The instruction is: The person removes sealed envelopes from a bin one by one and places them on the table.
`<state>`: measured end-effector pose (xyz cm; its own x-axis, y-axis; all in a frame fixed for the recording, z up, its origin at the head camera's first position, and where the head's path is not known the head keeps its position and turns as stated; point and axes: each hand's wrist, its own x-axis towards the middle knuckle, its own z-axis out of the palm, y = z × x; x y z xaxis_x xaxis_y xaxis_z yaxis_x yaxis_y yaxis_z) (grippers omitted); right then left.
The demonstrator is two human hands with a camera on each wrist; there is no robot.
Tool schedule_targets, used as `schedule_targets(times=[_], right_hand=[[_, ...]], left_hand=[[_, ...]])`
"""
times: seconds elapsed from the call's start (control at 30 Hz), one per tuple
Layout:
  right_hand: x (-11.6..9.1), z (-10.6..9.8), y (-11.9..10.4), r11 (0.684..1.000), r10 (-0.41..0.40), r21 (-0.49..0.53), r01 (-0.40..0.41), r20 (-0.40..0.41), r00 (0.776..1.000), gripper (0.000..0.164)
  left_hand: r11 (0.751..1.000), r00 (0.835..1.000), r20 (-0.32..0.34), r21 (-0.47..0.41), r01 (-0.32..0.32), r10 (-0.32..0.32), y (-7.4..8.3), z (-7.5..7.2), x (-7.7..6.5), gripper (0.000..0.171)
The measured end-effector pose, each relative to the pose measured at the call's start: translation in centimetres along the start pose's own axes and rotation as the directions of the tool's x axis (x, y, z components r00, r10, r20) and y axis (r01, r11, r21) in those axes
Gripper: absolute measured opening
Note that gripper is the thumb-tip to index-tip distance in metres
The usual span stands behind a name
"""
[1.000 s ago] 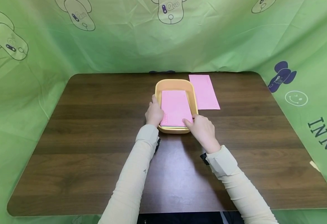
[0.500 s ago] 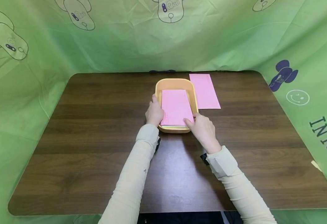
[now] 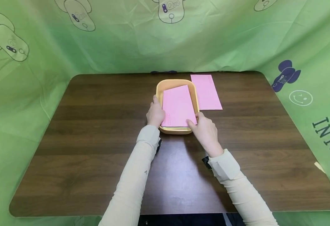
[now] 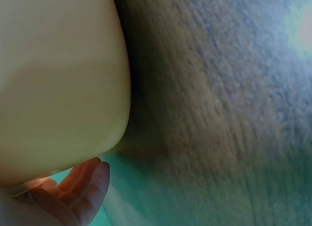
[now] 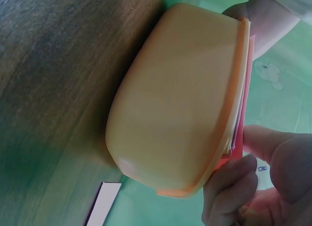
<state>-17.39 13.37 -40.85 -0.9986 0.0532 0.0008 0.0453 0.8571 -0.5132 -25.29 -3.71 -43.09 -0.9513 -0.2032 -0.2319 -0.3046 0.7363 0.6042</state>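
Note:
A peach-coloured plastic basket (image 3: 169, 83) sits on the table with a stack of envelopes in it. The topmost pink envelope (image 3: 177, 105) bears a row of small printed squares and lies slightly askew, its far right corner towards the basket's back. Coloured edges of others show beneath its near side. My left hand (image 3: 155, 115) holds the basket's left rim; the left wrist view has its fingers (image 4: 90, 192) beside the basket wall (image 4: 63, 99). At the near right corner, my right hand (image 3: 206, 130) pinches the top envelope between thumb and fingers, right at the rim.
Another pink envelope (image 3: 207, 92) lies flat on the brown wooden table (image 3: 103, 125), just right of and behind the basket. Green printed cloth (image 3: 119, 47) hangs around the back and sides. A small pale piece (image 3: 319, 167) lies at the table's right edge.
The top pink envelope has turned a little, its far right edge shifting away towards the basket's back. My right hand has moved slightly to the right; the left hand stays on the rim.

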Motion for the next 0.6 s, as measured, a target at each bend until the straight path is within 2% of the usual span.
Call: schedule_targets(times=[0.27,0.6], right_hand=[[-0.01,-0.17,-0.18,0.999,-0.016,0.049,0.02,-0.076,0.997,0.04],[-0.03,-0.28,-0.4,0.978,-0.069,0.186,0.093,-0.129,0.989,0.032]], left_hand=[[1.0,1.0,0.0,0.009,0.0,0.0,-0.2,-0.04,0.02,0.065],[1.0,1.0,-0.003,0.007,-0.016,0.016,-0.21,0.03,0.0,0.064]])
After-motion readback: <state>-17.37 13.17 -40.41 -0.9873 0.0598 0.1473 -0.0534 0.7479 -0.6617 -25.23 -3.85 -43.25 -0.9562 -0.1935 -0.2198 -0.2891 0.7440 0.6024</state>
